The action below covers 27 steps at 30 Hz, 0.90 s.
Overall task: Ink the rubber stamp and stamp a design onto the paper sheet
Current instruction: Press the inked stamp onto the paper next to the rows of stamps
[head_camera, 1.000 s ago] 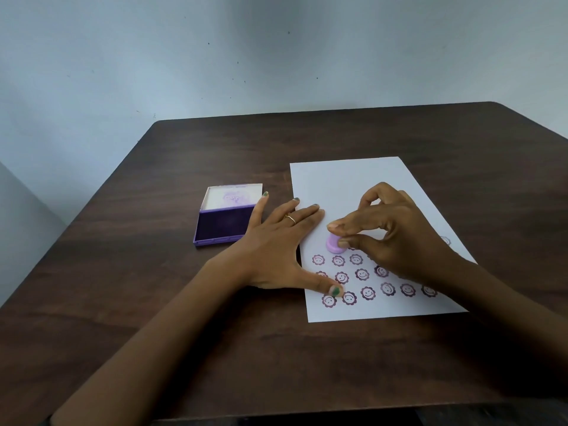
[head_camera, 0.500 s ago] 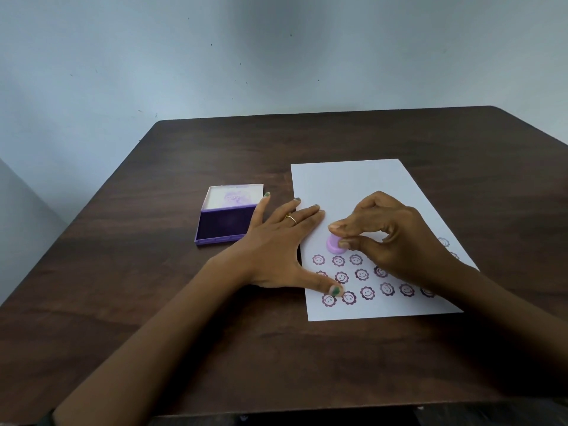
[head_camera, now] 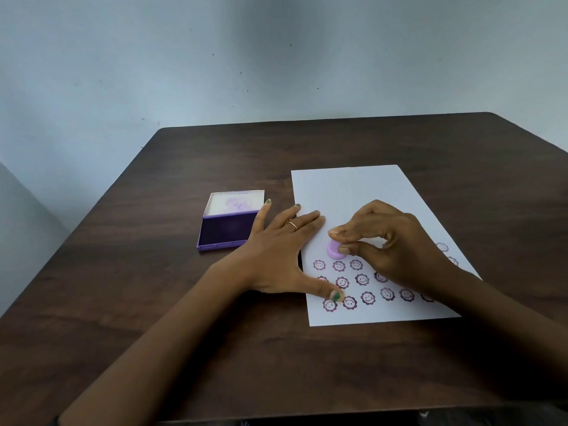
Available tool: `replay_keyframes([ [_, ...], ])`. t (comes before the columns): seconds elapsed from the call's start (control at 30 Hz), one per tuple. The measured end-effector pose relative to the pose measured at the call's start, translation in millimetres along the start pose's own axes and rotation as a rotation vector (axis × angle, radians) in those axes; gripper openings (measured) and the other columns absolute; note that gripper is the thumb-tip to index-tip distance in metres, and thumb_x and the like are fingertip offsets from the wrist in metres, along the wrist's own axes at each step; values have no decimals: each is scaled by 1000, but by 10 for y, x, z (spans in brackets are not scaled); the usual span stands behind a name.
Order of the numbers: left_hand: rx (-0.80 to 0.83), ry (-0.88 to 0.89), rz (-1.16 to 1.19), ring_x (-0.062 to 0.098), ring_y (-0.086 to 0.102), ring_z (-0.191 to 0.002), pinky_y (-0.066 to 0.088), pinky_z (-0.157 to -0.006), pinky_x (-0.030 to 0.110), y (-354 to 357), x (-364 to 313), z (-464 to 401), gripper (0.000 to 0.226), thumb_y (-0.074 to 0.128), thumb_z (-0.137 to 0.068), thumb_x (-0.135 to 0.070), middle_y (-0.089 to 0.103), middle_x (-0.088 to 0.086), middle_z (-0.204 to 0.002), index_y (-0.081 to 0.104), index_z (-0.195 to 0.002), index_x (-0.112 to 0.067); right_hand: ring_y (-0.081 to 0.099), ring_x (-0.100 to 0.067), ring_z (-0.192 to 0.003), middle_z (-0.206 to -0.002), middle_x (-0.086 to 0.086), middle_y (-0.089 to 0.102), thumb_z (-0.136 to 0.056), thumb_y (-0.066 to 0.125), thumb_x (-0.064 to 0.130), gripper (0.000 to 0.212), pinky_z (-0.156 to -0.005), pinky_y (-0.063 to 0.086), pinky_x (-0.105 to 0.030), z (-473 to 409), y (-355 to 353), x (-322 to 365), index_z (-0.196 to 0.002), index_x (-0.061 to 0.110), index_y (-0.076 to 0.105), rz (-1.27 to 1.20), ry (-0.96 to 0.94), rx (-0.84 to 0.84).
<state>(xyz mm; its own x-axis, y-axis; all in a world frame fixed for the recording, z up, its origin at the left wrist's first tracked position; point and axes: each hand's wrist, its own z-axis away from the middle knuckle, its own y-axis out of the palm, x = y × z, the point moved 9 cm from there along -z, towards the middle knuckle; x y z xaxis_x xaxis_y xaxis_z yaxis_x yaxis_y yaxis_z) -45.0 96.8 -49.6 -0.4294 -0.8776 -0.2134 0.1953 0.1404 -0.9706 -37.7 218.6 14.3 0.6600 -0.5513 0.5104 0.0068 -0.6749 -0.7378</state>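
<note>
A white paper sheet (head_camera: 353,189) lies on the dark wooden table (head_camera: 153,302), with several purple smiley-flower prints in rows on its near half. My right hand (head_camera: 390,241) pinches a small round lilac rubber stamp (head_camera: 333,250) between thumb and fingers; the stamp sits on the paper just above the top row of prints. My left hand (head_camera: 276,253) lies flat, fingers spread, across the paper's left edge with its thumb on the prints. An open purple ink pad (head_camera: 227,230) with its lid up sits left of the paper, just beyond my left fingertips.
A pale wall stands behind the table's far edge. Bare tabletop stretches around the paper and the pad on every side. The table's near edge runs along the bottom of the view.
Both hands and the stamp stay in nearly the same place on the paper; only the view has shifted slightly.
</note>
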Motion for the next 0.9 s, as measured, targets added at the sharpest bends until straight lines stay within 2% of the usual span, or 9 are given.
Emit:
replay_keyframes([
  [0.07, 2, -1, -3, 11, -15, -145, -27, -110, 49, -5, -4, 1, 111, 39, -59, -85, -2, -12, -160, 0, -149, -33, 65, -23, -84, -94, -11, 74, -72, 74, 12, 19, -76, 56, -38, -11, 9, 14, -91, 8, 74, -10, -3, 6],
  [0.2, -9, 6, 6, 8, -15, -145, -26, -110, 49, -24, -19, 16, 113, 39, -59, -87, -1, -11, -160, 2, -150, -31, 67, -9, -87, -99, -3, 73, -73, 73, 9, 24, -82, 53, -18, -32, -11, -90, -97, 13, 72, -127, 95, -8],
  [0.27, -21, 13, 4, 6, -15, -144, -25, -111, 49, -36, -29, 25, 115, 40, -58, -88, 0, -12, -160, 2, -150, -30, 69, -6, -88, -99, 4, 74, -70, 74, 8, 27, -82, 54, -16, -40, -142, -214, -95, 15, 71, -383, 197, -129],
  [0.37, -36, 20, 1, 5, -13, -144, -26, -111, 48, -50, -33, 36, 115, 42, -59, -88, 1, -13, -160, 3, -150, -30, 70, -14, -91, -96, 5, 75, -63, 73, 12, 31, -80, 56, -21, -33, -308, -519, -94, 11, 70, -871, 357, -316],
  [0.5, -56, 29, 3, 5, -12, -144, -27, -111, 46, -61, -38, 37, 114, 43, -60, -88, 2, -13, -160, 4, -150, -29, 71, -15, -87, -88, -1, 77, -66, 65, 9, 28, -71, 57, -19, 53, -168, -826, -94, 8, 68, -1290, 599, -353],
  [0.6, -84, 34, 22, 4, -9, -144, -27, -111, 44, -87, -35, 39, 114, 42, -59, -88, 4, -14, -159, 6, -150, -30, 71, -13, -85, -84, -3, 77, -68, 64, 7, 22, -70, 58, -20, 109, -39, -905, -89, 10, 71, -1415, 714, -340],
  [0.7, -159, 32, 86, 3, -1, -144, -23, -112, 41, -191, -20, 54, 105, 43, -63, -86, 13, -14, -158, 14, -149, -33, 71, -12, -85, -85, -3, 77, -67, 65, 8, 18, -68, 57, -20, 61, -55, -901, -82, 11, 75, -1458, 729, -346],
  [0.77, -258, 12, 117, 4, 9, -143, -18, -113, 39, -330, 22, 75, 93, 39, -68, -83, 24, -13, -155, 24, -146, -35, 71, -12, -84, -85, -4, 77, -66, 65, 8, 18, -67, 57, -20, -28, -95, -856, -81, 11, 75, -1487, 701, -347],
  [0.9, -466, -65, 66, 9, 32, -135, 0, -114, 39, -598, 157, 155, 71, 31, -77, -77, 45, -12, -144, 46, -133, -36, 71, -13, -85, -86, -5, 77, -67, 66, 8, 26, -69, 57, -21, -298, -174, -730, -93, 9, 67, -1524, 635, -343],
])
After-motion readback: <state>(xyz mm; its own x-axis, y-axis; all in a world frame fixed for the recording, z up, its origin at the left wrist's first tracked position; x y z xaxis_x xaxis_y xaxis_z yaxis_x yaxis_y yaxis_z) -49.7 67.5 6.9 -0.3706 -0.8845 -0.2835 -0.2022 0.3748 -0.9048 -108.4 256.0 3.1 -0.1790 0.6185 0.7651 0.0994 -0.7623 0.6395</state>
